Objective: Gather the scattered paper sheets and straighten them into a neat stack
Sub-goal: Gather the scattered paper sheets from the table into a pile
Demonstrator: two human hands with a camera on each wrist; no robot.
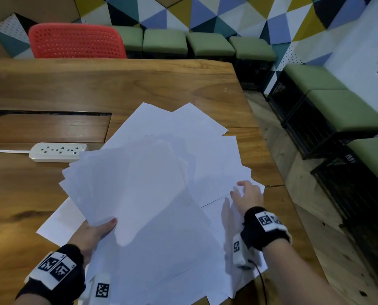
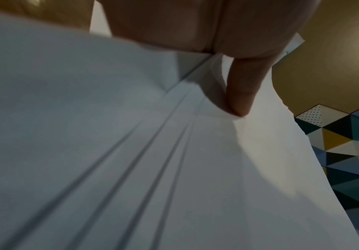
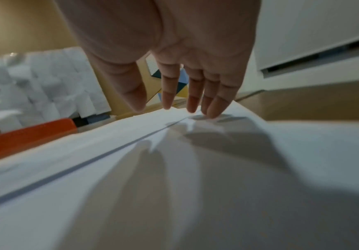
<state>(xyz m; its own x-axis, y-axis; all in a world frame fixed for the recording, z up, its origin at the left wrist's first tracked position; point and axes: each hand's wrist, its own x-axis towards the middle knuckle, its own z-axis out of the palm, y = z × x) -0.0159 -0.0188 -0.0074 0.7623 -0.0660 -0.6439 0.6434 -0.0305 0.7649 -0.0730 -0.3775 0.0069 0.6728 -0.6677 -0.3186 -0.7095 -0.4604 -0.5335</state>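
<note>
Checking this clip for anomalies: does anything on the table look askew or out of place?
Only the paper sheets: they lie fanned at different angles across the table, corners jutting out, not stacked. The left hand holds a misaligned bundle. Nothing looks torn or spilled.

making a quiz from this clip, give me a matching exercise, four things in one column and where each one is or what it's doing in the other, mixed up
Things:
1. left hand
2. right hand
3. power strip
4. red chair

States or places:
A. behind the far edge of the table
B. flat fingers reaching over loose sheets
C. gripping a fanned bundle of sheets
D. on the table, left of the paper

Pairs: 1-C, 2-B, 3-D, 4-A
</note>
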